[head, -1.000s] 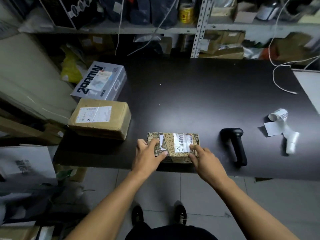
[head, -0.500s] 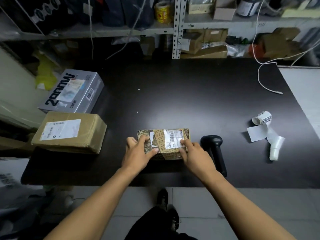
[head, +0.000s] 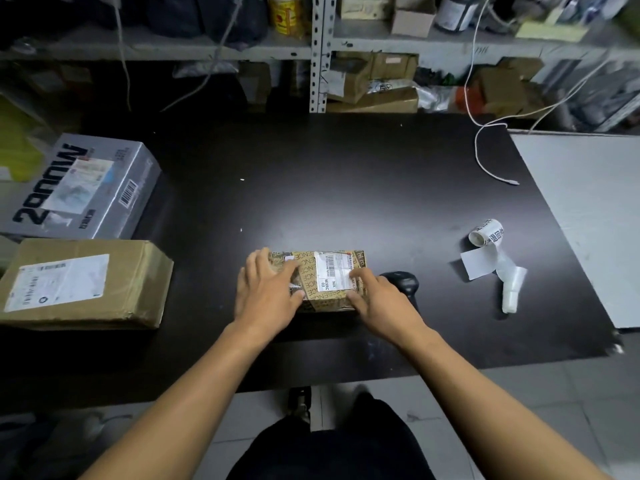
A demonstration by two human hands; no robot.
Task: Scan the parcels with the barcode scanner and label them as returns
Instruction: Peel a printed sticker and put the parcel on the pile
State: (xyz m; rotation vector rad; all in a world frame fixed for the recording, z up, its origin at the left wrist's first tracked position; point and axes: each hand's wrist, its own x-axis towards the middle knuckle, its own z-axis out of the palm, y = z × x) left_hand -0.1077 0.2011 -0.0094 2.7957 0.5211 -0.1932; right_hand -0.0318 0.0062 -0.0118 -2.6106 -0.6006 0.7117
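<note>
A small brown parcel [head: 330,271] wrapped in printed tape, with a white barcode label on top, lies on the black table [head: 346,188] near its front edge. My left hand [head: 266,292] lies flat across the parcel's left part, fingers straight. My right hand [head: 381,303] touches the parcel's right end, fingers on the label's corner. The black barcode scanner [head: 403,280] lies just right of the parcel, mostly hidden behind my right hand. A roll of white labels [head: 491,258] with a loose strip lies further right.
A brown carton [head: 86,282] with a white label and a grey printed box [head: 79,188] stand at the table's left. A white cable [head: 485,157] trails over the back right. A white surface [head: 588,216] adjoins the table on the right. Cluttered shelves stand behind.
My left hand has slid further onto the parcel's top and now covers its left part. The view has drifted, so the table's contents appear shifted. The parcel has stayed put.
</note>
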